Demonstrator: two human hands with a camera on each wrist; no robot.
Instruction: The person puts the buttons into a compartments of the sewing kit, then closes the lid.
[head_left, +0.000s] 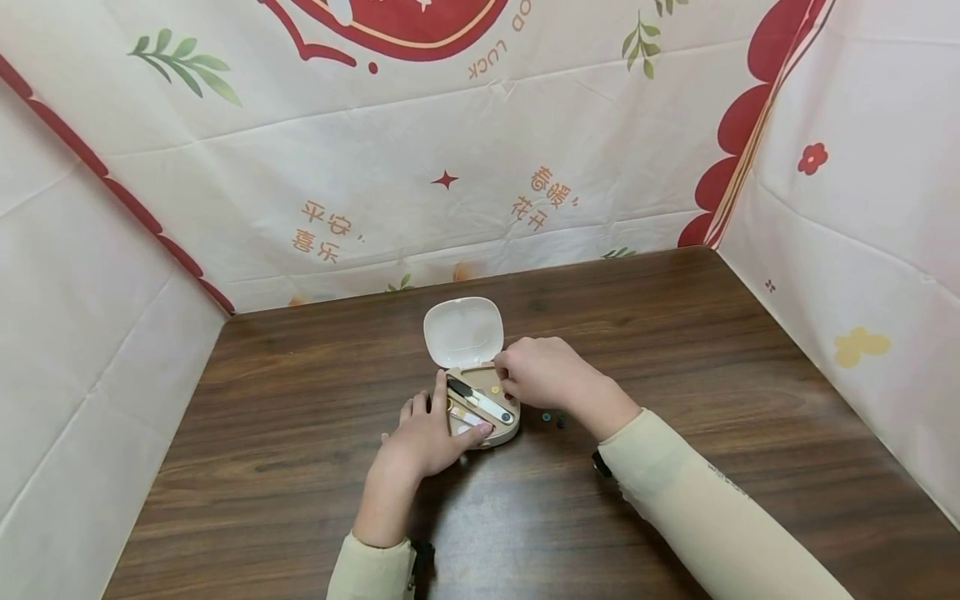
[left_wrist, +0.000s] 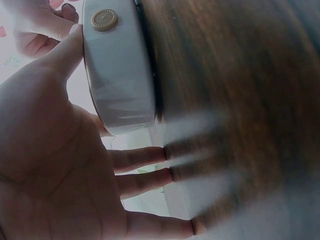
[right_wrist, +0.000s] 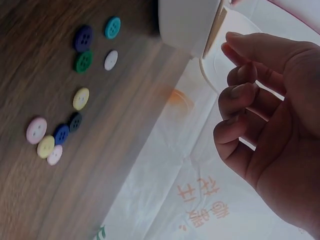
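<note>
A small beige sewing box [head_left: 504, 435] lies on the table with its white lid [head_left: 463, 332] swung up. My left hand [head_left: 422, 440] steadies it, thumb on the front rim and index finger along the left side; the other fingers stretch straight to the table in the left wrist view. In the box are a slim black-and-white tool [head_left: 480, 402] and a yellow button [head_left: 495, 390]. My right hand [head_left: 542, 371] hovers over the right compartment, fingers curled, thumb and index tips close together. A dark red spot shows under them; I cannot tell whether they pinch it.
Several loose buttons lie on the wood right of the box, among them a teal button [right_wrist: 112, 27], a green button [right_wrist: 83, 61] and a pink button [right_wrist: 36, 130]. A printed white cloth [head_left: 420, 167] hangs behind the table and along both sides.
</note>
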